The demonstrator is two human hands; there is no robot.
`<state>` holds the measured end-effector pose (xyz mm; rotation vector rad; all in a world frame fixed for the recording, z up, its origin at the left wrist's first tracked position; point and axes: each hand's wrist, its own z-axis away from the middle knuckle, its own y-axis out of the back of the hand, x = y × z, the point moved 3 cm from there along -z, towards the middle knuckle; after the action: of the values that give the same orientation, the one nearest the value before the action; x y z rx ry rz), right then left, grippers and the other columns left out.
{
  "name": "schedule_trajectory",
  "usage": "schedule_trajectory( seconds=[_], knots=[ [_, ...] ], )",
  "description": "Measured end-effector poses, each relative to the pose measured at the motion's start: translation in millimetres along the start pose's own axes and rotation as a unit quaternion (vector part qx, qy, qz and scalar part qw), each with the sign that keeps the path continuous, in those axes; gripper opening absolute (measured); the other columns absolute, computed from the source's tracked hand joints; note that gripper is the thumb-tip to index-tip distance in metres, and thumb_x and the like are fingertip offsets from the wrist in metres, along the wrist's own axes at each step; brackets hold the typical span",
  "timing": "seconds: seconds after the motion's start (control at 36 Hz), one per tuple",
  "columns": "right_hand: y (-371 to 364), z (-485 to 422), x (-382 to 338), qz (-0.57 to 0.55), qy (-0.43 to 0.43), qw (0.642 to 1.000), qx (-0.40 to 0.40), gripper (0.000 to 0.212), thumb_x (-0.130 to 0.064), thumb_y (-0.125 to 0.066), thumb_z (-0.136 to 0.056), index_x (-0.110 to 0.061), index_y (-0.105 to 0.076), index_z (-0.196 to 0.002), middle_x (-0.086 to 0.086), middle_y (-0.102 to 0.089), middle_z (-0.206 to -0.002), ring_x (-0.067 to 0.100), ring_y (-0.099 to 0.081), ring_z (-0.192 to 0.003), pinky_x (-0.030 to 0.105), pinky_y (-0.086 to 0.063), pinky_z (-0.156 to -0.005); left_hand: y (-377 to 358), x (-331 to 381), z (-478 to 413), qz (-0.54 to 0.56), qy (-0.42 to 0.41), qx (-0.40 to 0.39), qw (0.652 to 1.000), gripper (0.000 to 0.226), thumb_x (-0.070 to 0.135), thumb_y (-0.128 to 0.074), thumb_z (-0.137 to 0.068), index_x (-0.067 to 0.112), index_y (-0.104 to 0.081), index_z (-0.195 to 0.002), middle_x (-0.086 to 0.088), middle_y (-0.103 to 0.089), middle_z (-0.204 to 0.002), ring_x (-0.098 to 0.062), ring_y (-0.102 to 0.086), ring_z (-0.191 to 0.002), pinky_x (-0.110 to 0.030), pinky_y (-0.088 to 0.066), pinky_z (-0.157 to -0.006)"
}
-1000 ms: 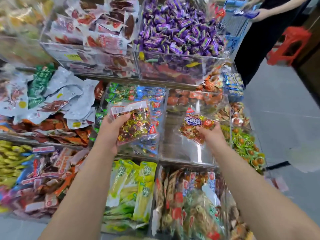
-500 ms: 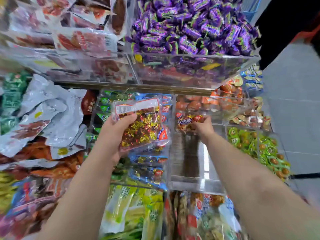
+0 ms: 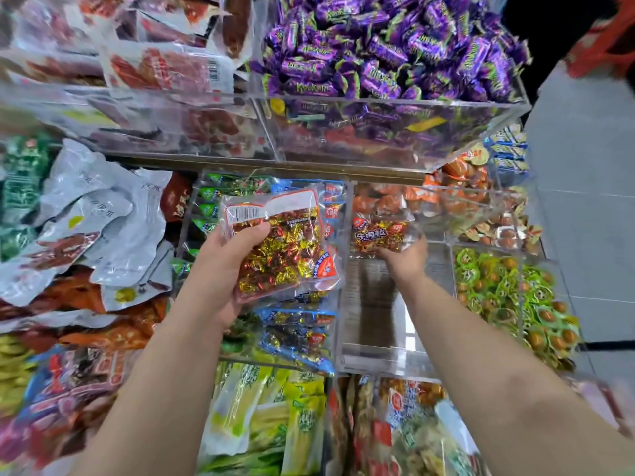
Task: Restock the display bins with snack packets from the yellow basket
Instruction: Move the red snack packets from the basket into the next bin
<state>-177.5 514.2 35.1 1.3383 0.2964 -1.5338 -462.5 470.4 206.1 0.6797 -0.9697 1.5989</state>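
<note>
Since a sec ago my right grip [image 3: 407,259] has gone from over the front of the clear bin [image 3: 374,310] to its back end, taking the small pkt [image 3: 376,235] w/ it; my left grip [image 3: 220,269] has barely shifted. Right grip is still grasping the small pkt by its lower edge, fingers curled on it as far as I can see, so it isn't let go yet; the pkt sits at the rear of the bin, just in front of the orange snacks behind. Left grip is clenched round the big pkt [image 3: 285,249] of gold-wrapped sweets, thumb across its face, held above the next bin w/ the blue pkts [image 3: 299,334]. Progress, my read: early to mid. This bin is nearly bare, floor showing along most of its length, so it needs many more. Big pkt still has to be placed. Basket is out of view, so can't say how much stock is left.
</note>
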Motion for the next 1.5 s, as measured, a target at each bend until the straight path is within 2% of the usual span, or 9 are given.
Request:
schedule_trajectory(
  seconds=[0.28,0.64,0.81,0.92,1.0,1.19,1.28,1.39,1.5],
  knots=[
    [42,109,-72,-0.254,-0.006,0.956,-0.147,0.006,-0.011,-0.061,-0.089,-0.016,-0.062,-0.088,-0.002,-0.064,-0.077,0.009,-0.06,-0.067,0.023,-0.047,-0.063,-27,-2,23,0.004,-0.006,-0.052,0.999,0.057,0.021,-0.081,-0.059,0.015,-0.055,-0.11,-0.009,-0.073,-0.09,-0.028,-0.073,-0.077,-0.042,-0.059,-0.056],
    [84,186,-109,-0.113,0.068,0.963,-0.236,0.064,-0.048,-0.08,-0.053,-0.001,-0.051,-0.086,0.02,-0.055,-0.081,0.023,-0.053,-0.077,0.047,-0.045,-0.076,-54,-16,43,-0.086,-0.098,-0.007,0.991,0.103,0.055,-0.086,-0.043,0.021,-0.049,-0.133,-0.006,-0.06,-0.132,-0.027,-0.057,-0.121,-0.051,-0.044,-0.102],
    [113,174,-110,-0.262,0.11,0.956,-0.067,0.027,-0.014,-0.072,-0.08,-0.028,-0.049,-0.072,0.001,-0.043,-0.068,0.02,-0.044,-0.068,0.037,-0.041,-0.063,-42,-17,35,-0.064,-0.033,0.02,0.997,0.022,0.031,-0.065,-0.09,0.026,-0.059,-0.111,0.002,-0.065,-0.118,-0.024,-0.057,-0.119,-0.044,-0.047,-0.097],
    [114,188,-128,-0.252,0.308,0.912,-0.096,0.034,-0.006,-0.073,-0.075,-0.032,-0.067,-0.095,-0.013,-0.067,-0.097,0.008,-0.061,-0.097,0.025,-0.05,-0.088,-41,-15,37,-0.037,0.071,-0.007,0.997,0.058,0.033,-0.057,-0.095,0.016,-0.036,-0.145,-0.004,-0.044,-0.147,-0.027,-0.052,-0.126,-0.048,-0.044,-0.101],
    [106,198,-139,0.006,0.537,0.834,-0.126,0.021,-0.023,-0.074,-0.073,-0.024,-0.074,-0.094,-0.011,-0.068,-0.103,0.025,-0.053,-0.114,0.039,-0.037,-0.103,-42,-15,41,0.017,0.117,-0.065,0.991,0.043,0.043,-0.047,-0.098,0.011,-0.061,-0.123,-0.011,-0.072,-0.104,-0.026,-0.072,-0.083,-0.041,-0.059,-0.065],
    [95,206,-125,0.23,0.637,0.708,-0.198,0.04,-0.007,-0.076,-0.069,-0.027,-0.073,-0.104,-0.011,-0.065,-0.118,0.024,-0.04,-0.132,0.059,-0.017,-0.109,-40,-8,42,-0.01,0.049,-0.12,0.991,0.041,0.034,-0.068,-0.072,0.015,-0.058,-0.108,-0.008,-0.075,-0.089,-0.016,-0.073,-0.071,-0.027,-0.055,-0.051],
    [98,198,-116,0.236,0.599,0.74,-0.198,0.054,-0.004,-0.059,-0.071,-0.031,-0.064,-0.118,-0.016,-0.046,-0.138,0.017,-0.023,-0.14,0.047,-0.011,-0.114,-36,-12,38,-0.017,0.024,-0.09,0.996,0.037,0.005,-0.07,-0.077,0.012,-0.05,-0.106,-0.005,-0.074,-0.08,-0.016,-0.071,-0.068,-0.03,-0.056,-0.051],
    [95,179,-102,-0.003,0.258,0.948,-0.188,0.058,-0.001,-0.047,-0.081,-0.039,-0.046,-0.125,-0.02,-0.047,-0.127,0.008,-0.038,-0.125,0.026,-0.026,-0.107,-36,-13,30,0.021,-0.027,-0.054,0.998,0.038,-0.006,-0.068,-0.079,0.025,-0.05,-0.094,-0.001,-0.074,-0.078,-0.016,-0.072,-0.072,-0.029,-0.057,-0.054],
    [74,173,-81,-0.301,-0.071,0.905,-0.291,0.031,-0.028,-0.069,-0.081,-0.017,-0.058,-0.107,-0.004,-0.069,-0.08,0.012,-0.063,-0.07,0.034,-0.05,-0.074,-43,-17,25,-0.018,-0.064,-0.03,0.997,0.051,-0.007,-0.074,-0.073,0.016,-0.054,-0.115,0.0,-0.075,-0.094,-0.021,-0.071,-0.088,-0.036,-0.06,-0.072]
  ],
)
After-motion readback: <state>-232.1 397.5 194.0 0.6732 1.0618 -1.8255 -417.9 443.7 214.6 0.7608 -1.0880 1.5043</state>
